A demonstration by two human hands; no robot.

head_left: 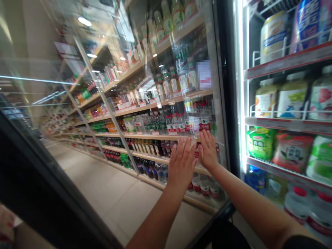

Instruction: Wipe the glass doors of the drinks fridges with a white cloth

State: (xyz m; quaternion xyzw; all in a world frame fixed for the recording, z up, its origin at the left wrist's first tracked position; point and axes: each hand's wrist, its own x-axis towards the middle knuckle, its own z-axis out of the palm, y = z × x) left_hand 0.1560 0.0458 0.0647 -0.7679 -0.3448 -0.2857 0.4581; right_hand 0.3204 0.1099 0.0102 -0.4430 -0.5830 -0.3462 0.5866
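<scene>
Both bare hands are reaching into the lower centre-right of the frame, where the left hand (183, 164) is lying flat toward a large glass door (166, 103), its fingers pointing upward and spreading slightly. The right hand (208, 152) is resting just beside it on the right, also flat, its fingers sitting closer together and its thumb angling toward the left hand. Both palms appear to be pressing on the pane (the exact contact is hiding behind the hands), and neither is gripping anything. The door is filling the left and centre of the frame, its dark frame (228, 97) running down the right of centre. Through the glass, long shelves of bottles (153, 124) are showing above a pale tiled floor (85, 173). Along the right edge, a lit cooler (287, 123) is holding cans, juice bottles and bright bags.
</scene>
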